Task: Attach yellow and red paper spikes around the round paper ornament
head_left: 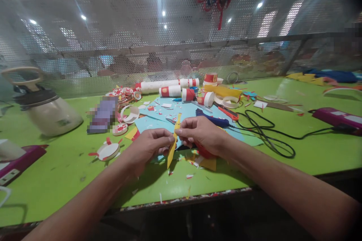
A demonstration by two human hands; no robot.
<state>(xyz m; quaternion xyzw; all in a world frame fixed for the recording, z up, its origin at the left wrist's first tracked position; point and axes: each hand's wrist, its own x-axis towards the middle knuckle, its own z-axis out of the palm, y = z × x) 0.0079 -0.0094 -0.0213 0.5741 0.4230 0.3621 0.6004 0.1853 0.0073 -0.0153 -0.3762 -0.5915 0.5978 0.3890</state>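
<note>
A narrow strip of yellow paper (pixel 171 156), tapered at its lower end, is pinched between both hands above the front of the table. My left hand (pixel 154 144) grips it near the middle, thumb against fingers. Higher up, my right hand (pixel 199 131) holds the same strip close to its top end. Under the hands lie light blue paper sheets (pixel 152 113) strewn with scraps. A blue-handled tool with a cord (pixel 212 118) rests just beyond my right hand. Part of a red piece shows below my right wrist.
Paper cups (pixel 170 91) lie on their sides at the back. An orange cutter (pixel 228 113) and a looped black cable (pixel 271 135) are to the right. A kettle-like sprayer (pixel 51 109), a blurred-out flat object (pixel 102 115) and a cup-base disc (pixel 106 151) stand left. Purple power strips (pixel 336 118) flank the table.
</note>
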